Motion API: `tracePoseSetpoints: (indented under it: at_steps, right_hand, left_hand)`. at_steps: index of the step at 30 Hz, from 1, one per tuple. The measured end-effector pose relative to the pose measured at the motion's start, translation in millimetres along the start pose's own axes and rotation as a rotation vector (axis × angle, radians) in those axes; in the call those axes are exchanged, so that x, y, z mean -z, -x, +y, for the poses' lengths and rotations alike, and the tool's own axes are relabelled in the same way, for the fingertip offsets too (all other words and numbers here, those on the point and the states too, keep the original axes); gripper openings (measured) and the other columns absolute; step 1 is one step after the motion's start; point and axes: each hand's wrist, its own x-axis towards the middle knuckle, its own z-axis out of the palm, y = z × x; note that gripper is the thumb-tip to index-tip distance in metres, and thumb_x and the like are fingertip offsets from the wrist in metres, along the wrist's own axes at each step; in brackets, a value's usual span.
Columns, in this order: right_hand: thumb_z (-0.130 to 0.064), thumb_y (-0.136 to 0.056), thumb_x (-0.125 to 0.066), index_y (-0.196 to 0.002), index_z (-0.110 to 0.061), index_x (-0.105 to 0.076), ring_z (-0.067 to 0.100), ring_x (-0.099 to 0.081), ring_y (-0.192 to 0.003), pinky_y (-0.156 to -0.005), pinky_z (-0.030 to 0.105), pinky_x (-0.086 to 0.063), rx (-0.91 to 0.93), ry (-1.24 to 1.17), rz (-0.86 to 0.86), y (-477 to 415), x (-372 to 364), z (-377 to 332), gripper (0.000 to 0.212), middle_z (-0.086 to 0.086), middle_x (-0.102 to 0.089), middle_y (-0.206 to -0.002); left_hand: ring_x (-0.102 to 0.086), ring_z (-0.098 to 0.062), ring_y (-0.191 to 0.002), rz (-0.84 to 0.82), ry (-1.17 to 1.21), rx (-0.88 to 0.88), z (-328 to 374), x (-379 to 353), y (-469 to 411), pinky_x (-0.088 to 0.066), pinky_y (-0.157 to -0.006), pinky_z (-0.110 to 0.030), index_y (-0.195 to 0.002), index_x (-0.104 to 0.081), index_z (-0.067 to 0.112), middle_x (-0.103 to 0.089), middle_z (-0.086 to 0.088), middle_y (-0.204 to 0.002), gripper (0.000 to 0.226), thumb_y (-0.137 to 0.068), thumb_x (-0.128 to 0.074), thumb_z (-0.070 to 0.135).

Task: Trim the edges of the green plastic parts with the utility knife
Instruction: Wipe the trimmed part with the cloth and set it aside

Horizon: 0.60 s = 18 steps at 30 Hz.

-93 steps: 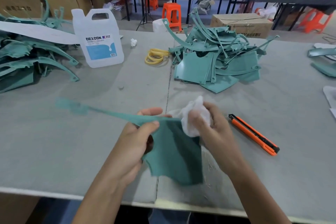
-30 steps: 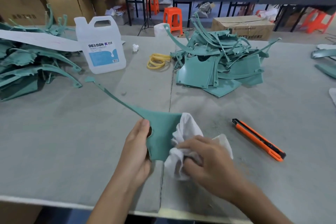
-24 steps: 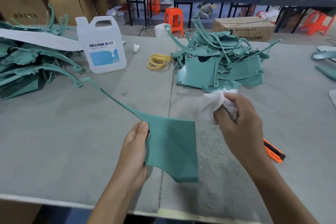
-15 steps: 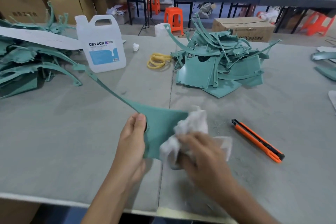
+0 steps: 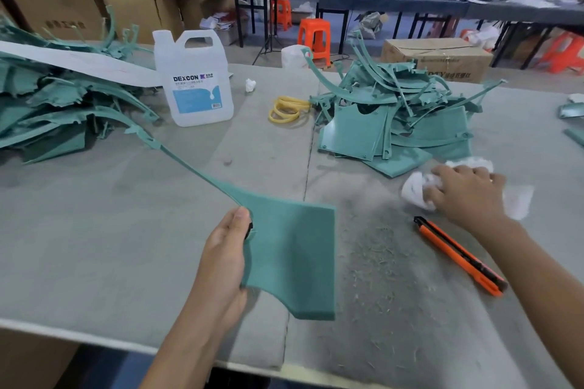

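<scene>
Green plastic part (image 5: pixel 290 249) is held above the desk (image 5: pixel 126 230), its edge gripped by the left hand (image 5: pixel 224 249). The right hand (image 5: pixel 467 193) curls its fingers over a white rag (image 5: pixel 417 189) just beyond the utility knife (image 5: pixel 458 254). Trimming seems next: drop the rag, take the knife.

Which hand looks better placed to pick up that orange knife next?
Probably the right hand: it holds only a white cloth just beyond the utility knife, while the left hand grips the green part.
</scene>
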Motion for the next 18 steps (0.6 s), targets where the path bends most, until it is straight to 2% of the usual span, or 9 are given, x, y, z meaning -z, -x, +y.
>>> tracePoseSetpoints:
  at_steps: [3, 5, 7, 8, 10, 13, 15, 16, 18]
  right_hand:
    - [-0.031, -0.088, -0.04, -0.12, -0.008, -0.067, 0.048, -0.055, -0.115, -0.104, 0.056, -0.033, 0.021, -0.113, 0.081, 21, -1, -15, 0.048, 0.023, -0.065, -0.124]
    - [-0.039, -0.096, -0.038, -0.123, -0.017, -0.066, 0.039, -0.06, -0.11, -0.099, 0.048, -0.039, 0.07, -0.436, 0.052, 51, 11, -37, 0.045, 0.016, -0.068, -0.12]
    - [-0.059, -0.094, -0.049, -0.117, -0.044, -0.063, 0.012, -0.068, -0.095, -0.083, 0.028, -0.051, 0.143, -0.84, -0.132, 95, 28, -64, 0.032, -0.006, -0.073, -0.108]
    - [-0.07, -0.089, -0.052, -0.115, -0.05, -0.062, 0.007, -0.069, -0.085, -0.072, 0.021, -0.053, 0.183, -1.014, -0.252, 121, 38, -81, 0.034, -0.01, -0.075, -0.101]
    - [-0.076, -0.082, -0.059, -0.118, -0.052, -0.062, 0.014, -0.072, -0.069, -0.055, 0.027, -0.056, 0.216, -1.248, -0.534, 170, 55, -119, 0.044, -0.005, -0.076, -0.092]
    - [-0.033, -0.091, -0.074, -0.124, -0.028, -0.06, 0.024, -0.074, -0.068, -0.062, 0.038, -0.058, 0.219, -1.436, -0.879, 222, 59, -171, 0.037, 0.01, -0.078, -0.083]
    - [0.0, -0.092, -0.069, -0.117, -0.014, -0.059, 0.031, -0.077, -0.077, -0.067, 0.038, -0.061, 0.18, -1.506, -0.98, 244, 59, -199, 0.03, 0.016, -0.078, -0.086]
    - [0.009, -0.091, -0.065, -0.113, -0.01, -0.059, 0.032, -0.077, -0.075, -0.064, 0.035, -0.061, 0.183, -1.521, -1.008, 251, 57, -208, 0.03, 0.019, -0.077, -0.084]
    - [0.015, -0.088, -0.064, -0.108, -0.006, -0.061, 0.03, -0.076, -0.07, -0.06, 0.029, -0.06, 0.166, -1.558, -1.031, 265, 62, -235, 0.03, 0.022, -0.076, -0.081]
  left_hand:
    - [-0.072, -0.021, -0.077, 0.018, -0.01, -0.003, -1, 4, 2, -0.059, -0.059, -0.031, -0.107, -0.068, 0.009, -0.075, -0.015, -0.101, 0.029, -0.105, -0.048, 0.029]
    - [-0.072, -0.021, -0.077, 0.041, -0.014, -0.004, -1, 8, 8, -0.058, -0.059, -0.031, -0.105, -0.07, 0.009, -0.075, -0.015, -0.101, 0.029, -0.104, -0.049, 0.03]
    - [-0.073, -0.022, -0.08, 0.098, -0.004, -0.02, 1, 16, 18, -0.059, -0.063, -0.032, -0.105, -0.071, 0.009, -0.076, -0.014, -0.102, 0.029, -0.102, -0.051, 0.03]
    - [-0.073, -0.022, -0.085, 0.139, -0.011, -0.03, 3, 23, 23, -0.059, -0.069, -0.034, -0.104, -0.072, 0.01, -0.076, -0.014, -0.105, 0.028, -0.102, -0.051, 0.029]
    - [-0.074, -0.023, -0.095, 0.235, -0.021, -0.062, 9, 42, 38, -0.058, -0.081, -0.037, -0.1, -0.077, 0.015, -0.077, -0.009, -0.108, 0.029, -0.099, -0.053, 0.03]
    - [-0.075, -0.022, -0.095, 0.281, 0.011, -0.039, 11, 70, 66, -0.061, -0.07, -0.032, -0.096, -0.081, 0.025, -0.078, -0.006, -0.105, 0.026, -0.088, -0.058, 0.033]
    - [-0.074, -0.028, -0.101, 0.383, 0.038, -0.015, 6, 95, 83, -0.061, -0.083, -0.039, -0.103, -0.08, 0.014, -0.077, -0.01, -0.108, 0.03, -0.083, -0.063, 0.03]
    - [-0.072, -0.028, -0.105, 0.41, 0.029, -0.007, 1, 110, 92, -0.058, -0.093, -0.04, -0.109, -0.077, 0.012, -0.075, -0.01, -0.113, 0.029, -0.086, -0.065, 0.025]
    - [-0.069, -0.021, -0.11, 0.434, -0.1, 0.022, -8, 150, 114, -0.055, -0.093, -0.03, -0.116, -0.072, 0.014, -0.073, -0.009, -0.118, 0.024, -0.093, -0.066, 0.011]
